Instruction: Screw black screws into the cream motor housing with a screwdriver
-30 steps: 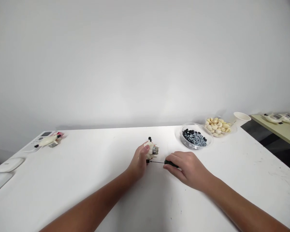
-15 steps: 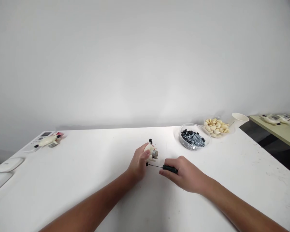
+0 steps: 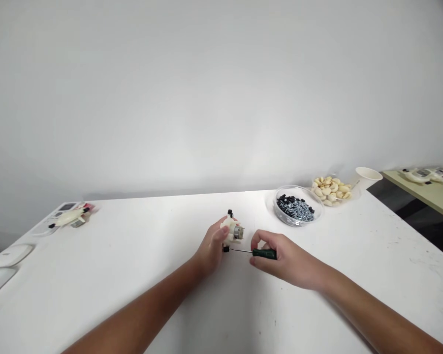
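My left hand is closed around a cream plastic part with a small metal motor facing right. Black pieces stick out at the part's top and bottom, and my fingers and palm hide its left side. In my right hand is a screwdriver with a dark green handle, its thin shaft pointing left. The tip lies just right of the lower black piece, seemingly a small gap apart from it. My index finger is arched above the handle.
Screws and black pieces fill a clear round dish. Behind it are a tub of cream oval pieces and a white paper cup. Another cream assembly lies at the far left; similar ones rest on a side table.
My right hand and the screwdriver have shifted slightly right, moving the tip back from the lower black piece. My right index finger has arched up more. The left hand keeps its hold.
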`<state>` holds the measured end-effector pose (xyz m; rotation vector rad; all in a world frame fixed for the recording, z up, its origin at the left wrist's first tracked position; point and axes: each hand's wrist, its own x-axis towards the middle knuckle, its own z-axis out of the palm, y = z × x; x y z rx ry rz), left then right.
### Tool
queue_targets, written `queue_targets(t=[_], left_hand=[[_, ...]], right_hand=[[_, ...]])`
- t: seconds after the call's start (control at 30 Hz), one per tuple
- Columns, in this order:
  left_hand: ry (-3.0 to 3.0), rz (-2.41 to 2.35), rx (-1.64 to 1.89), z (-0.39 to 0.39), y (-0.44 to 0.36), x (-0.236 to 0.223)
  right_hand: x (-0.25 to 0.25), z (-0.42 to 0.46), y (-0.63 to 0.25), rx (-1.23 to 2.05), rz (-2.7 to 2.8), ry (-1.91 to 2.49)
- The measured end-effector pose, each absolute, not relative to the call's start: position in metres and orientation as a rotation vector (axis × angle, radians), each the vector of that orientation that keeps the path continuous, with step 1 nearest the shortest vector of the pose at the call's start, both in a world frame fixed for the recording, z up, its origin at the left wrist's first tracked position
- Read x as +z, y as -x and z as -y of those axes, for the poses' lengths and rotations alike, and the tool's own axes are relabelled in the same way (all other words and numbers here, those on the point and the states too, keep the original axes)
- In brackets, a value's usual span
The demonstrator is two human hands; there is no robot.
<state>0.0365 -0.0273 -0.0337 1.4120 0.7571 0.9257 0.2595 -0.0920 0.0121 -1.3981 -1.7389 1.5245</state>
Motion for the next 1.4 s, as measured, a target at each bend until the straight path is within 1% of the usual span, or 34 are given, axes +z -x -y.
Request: queue_targets(t=[0.07,0.2,0.27,0.33,0.43,0.53,0.63,0.83,0.9,0.97,1.1,1.17,1.3,1.4], left_hand=[[-1.392,-0.764,0.914,0.027,-0.037,-0.034],[-1.328,-0.825,0.942,0.026,-0.038,-0.034],[-1.298,-0.86,0.955,0.026,-0.039,-0.034],[-1.274,-0.891,0.961,0.027,-0.039,-0.035],[-1.247,-0.923,0.958,0.026,-0.039,-0.037],[-1.229,-0.946,0.944,0.025,-0.039,-0.04],[-1.207,-0.965,0.926,0.024,-0.039,-0.042],[-1.199,-0.947,0.942,0.026,-0.041,-0.036],[-1.194,-0.946,0.954,0.026,-0.042,-0.034],[-1.183,-0.955,0.956,0.026,-0.043,-0.033],[-1.153,-1.0,0.943,0.025,-0.043,-0.035],[-1.154,-1.003,0.942,0.025,-0.043,-0.035],[-1.215,-0.938,0.955,0.027,-0.043,-0.033],[-1.261,-0.904,0.97,0.027,-0.042,-0.034]], right_hand=[[0.012,0.094,-0.261,1.327,1.883,1.348],[0.005,0.092,-0.261,0.686,2.207,1.116],[0.0,0.09,-0.26,0.439,2.273,1.047],[-0.003,0.088,-0.258,0.314,2.304,1.03],[-0.005,0.089,-0.255,0.227,2.331,1.03],[-0.004,0.09,-0.254,0.189,2.341,1.034],[-0.003,0.091,-0.254,0.251,2.313,1.076],[0.0,0.092,-0.254,0.682,2.185,1.209],[0.0,0.093,-0.253,0.755,2.16,1.241],[0.0,0.092,-0.253,0.725,2.177,1.248],[0.0,0.09,-0.253,0.489,2.312,1.199],[0.0,0.09,-0.254,0.445,2.342,1.199],[0.002,0.091,-0.253,0.484,2.358,1.237],[0.003,0.093,-0.252,0.62,2.311,1.277]])
